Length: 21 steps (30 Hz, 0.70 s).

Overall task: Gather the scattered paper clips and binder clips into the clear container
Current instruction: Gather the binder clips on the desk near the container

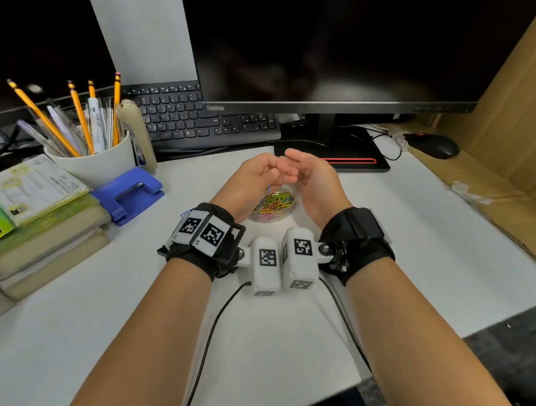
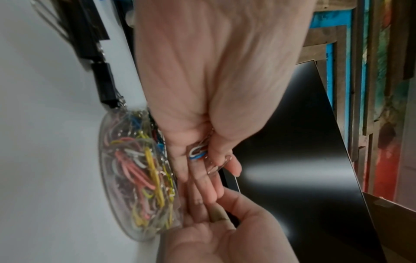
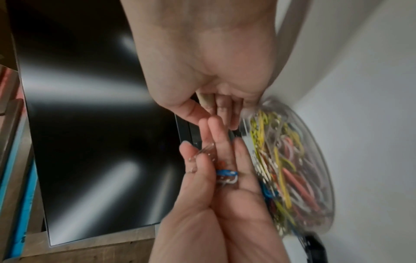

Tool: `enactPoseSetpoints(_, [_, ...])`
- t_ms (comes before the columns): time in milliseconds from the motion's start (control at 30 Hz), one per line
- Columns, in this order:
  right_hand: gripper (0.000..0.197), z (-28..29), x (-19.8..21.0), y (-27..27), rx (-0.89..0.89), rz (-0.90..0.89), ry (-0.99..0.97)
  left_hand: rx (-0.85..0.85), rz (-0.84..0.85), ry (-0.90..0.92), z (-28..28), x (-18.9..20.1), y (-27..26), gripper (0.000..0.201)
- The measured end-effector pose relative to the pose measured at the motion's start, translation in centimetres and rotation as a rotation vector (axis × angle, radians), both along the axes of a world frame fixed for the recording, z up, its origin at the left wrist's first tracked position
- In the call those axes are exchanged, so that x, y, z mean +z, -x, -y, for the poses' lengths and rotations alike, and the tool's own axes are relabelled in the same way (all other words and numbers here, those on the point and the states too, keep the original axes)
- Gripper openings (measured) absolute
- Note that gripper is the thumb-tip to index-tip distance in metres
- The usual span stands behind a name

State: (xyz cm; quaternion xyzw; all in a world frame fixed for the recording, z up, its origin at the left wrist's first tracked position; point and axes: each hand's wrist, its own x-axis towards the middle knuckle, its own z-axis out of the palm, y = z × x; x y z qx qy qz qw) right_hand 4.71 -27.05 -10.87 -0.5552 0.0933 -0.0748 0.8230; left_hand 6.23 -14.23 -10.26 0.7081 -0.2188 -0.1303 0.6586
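Note:
The clear round container point(image 1: 274, 216) stands mid-desk, heaped with coloured paper clips point(image 1: 274, 201). Both hands hover just above it. My left hand point(image 1: 257, 175) is cupped palm-up; its thumb pins a small bunch of paper clips point(image 3: 225, 175), blue, white and silver, against its fingers. One blue clip point(image 1: 268, 189) dangles below that hand. My right hand point(image 1: 310, 175) faces it, fingers loosely bent, their tips near the left fingertips, holding nothing. In the left wrist view the container point(image 2: 117, 178) lies left of the palm and the held clips point(image 2: 198, 153). Black binder clips point(image 2: 105, 89) seem to lie beside the container.
A blue hole punch point(image 1: 131, 192), a white cup of pencils point(image 1: 101, 162) and stacked books point(image 1: 42, 223) stand at the left. A keyboard point(image 1: 199, 119) and a monitor base point(image 1: 352, 163) are behind the hands. A mouse point(image 1: 436, 147) and a cardboard wall point(image 1: 508, 144) are on the right.

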Motion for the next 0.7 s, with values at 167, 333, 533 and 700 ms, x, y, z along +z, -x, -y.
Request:
enactPoseSetpoints(167, [0.037,1.08,0.04,-0.29,-0.067,0.085,0.129,-0.029,-0.046,-0.043,-0.16,0.07,0.20,0.030])
enactPoseSetpoints(333, [0.035,0.85,-0.06,-0.18,0.035,0.137,0.141,0.001,-0.028,-0.034,-0.32,0.30,0.07,0.031])
enactPoseSetpoints(533, [0.029,1.17,0.05,0.01,0.120,0.138,0.215,-0.015,-0.070,0.014,-0.44,0.34,0.23,0.044])
enactPoseSetpoints(700, [0.025,0.88,-0.24,0.09,0.272,0.149,0.335,0.021,-0.147,0.043,-0.26,0.49,0.28,0.065])
